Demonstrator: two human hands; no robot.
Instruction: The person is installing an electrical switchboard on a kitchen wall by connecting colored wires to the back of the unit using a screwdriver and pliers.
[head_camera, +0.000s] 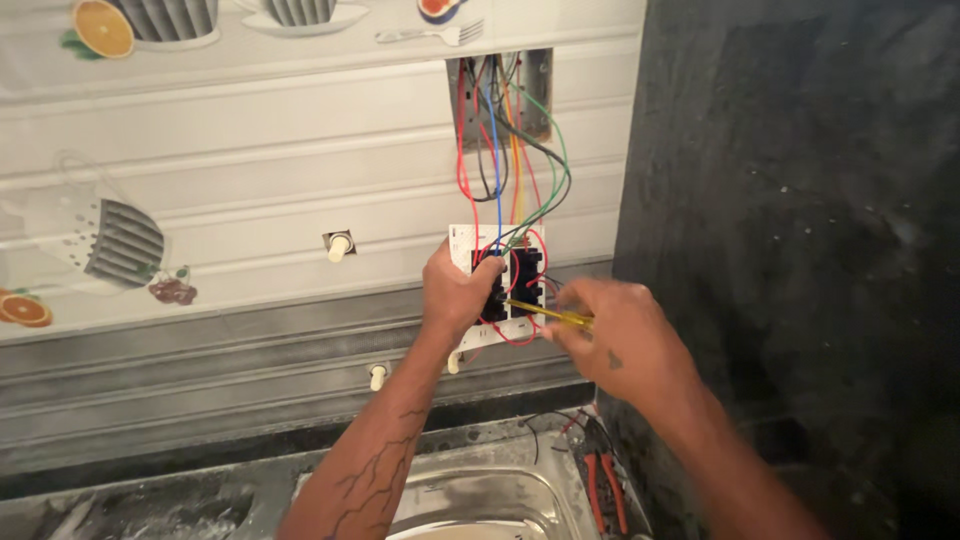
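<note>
L hand (455, 290): clamped on switch plate (462, 245), below wall box (500, 100).
R hand (610, 335): pinching yellow screwdriver (545, 313).
Tip: keep plate steady, turn slow.

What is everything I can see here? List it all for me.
Switch plate: one, white with black modules, held below the wall opening.
Wires: several, red, blue, green, black, yellow, from wall box to plate.
Screwdriver: one, yellow, tip at the plate.
Pliers: one, red handles, beside the sink.
Sink: one, steel, bottom centre.
Wall plugs: three, cream, in the tiled wall.
Left hand: holds the plate.
Right hand: holds the screwdriver.
</note>
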